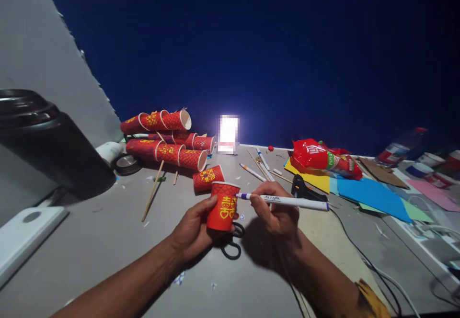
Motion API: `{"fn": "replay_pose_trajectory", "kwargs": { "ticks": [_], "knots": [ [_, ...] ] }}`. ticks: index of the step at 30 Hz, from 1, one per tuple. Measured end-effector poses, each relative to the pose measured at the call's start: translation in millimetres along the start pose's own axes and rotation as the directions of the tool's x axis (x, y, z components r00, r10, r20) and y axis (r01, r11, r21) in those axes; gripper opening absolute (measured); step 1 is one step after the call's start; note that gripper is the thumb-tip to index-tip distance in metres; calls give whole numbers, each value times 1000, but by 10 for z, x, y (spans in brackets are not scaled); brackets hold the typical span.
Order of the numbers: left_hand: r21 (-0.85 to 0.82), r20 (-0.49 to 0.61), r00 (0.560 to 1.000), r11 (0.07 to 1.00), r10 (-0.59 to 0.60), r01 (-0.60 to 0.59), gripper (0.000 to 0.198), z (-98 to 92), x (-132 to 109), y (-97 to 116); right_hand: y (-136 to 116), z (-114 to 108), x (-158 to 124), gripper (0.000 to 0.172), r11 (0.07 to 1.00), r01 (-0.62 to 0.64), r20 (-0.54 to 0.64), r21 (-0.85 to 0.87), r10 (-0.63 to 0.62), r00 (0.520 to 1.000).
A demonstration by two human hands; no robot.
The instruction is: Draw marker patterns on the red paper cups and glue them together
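My left hand (196, 229) is wrapped round a red paper cup (220, 208) with yellow characters, held upright above the table. Between the fingers of my right hand (276, 212) is a white acrylic marker (283, 200), its purple tip pointing left at the cup's side, close to the rim. Whether the tip touches the cup I cannot tell. Black-handled scissors (232, 250) lie below the cup, partly hidden by it and my left hand. Another red paper cup (204, 180) lies on its side just behind.
Several nested red cups (168, 153) are piled at the back left, near wooden sticks (154, 191). A black bottle (46, 150) stands at the left. On the right are a black glue gun (309, 191), coloured paper (370, 196), a red packet (316, 159) and cables. More markers (253, 172) lie behind my right hand.
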State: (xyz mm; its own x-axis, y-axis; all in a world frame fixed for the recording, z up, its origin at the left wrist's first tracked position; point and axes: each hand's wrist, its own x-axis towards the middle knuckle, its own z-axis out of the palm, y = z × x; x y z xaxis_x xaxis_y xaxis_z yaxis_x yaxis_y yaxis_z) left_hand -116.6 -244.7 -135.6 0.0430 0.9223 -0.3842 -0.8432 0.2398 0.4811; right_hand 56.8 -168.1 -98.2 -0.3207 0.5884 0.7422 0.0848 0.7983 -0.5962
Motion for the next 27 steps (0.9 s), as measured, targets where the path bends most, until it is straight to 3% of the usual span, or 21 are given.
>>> {"fn": "replay_pose_trajectory", "kwargs": {
  "ticks": [11, 22, 27],
  "knots": [
    [12, 19, 1000, 1000, -7, 7, 34, 19, -2, -22, -147, 17, -29, 14, 993, -109, 24, -49, 110, 994],
    [22, 55, 998, 1000, -3, 2, 29, 43, -23, -29, -31, 57, -49, 14, 995, -100, 38, -26, 101, 994],
    [27, 66, 998, 1000, -3, 1, 32, 30, -13, -26, -39, 20, -7, 12, 999, -35, 81, -21, 37, 996]
  ]
}}
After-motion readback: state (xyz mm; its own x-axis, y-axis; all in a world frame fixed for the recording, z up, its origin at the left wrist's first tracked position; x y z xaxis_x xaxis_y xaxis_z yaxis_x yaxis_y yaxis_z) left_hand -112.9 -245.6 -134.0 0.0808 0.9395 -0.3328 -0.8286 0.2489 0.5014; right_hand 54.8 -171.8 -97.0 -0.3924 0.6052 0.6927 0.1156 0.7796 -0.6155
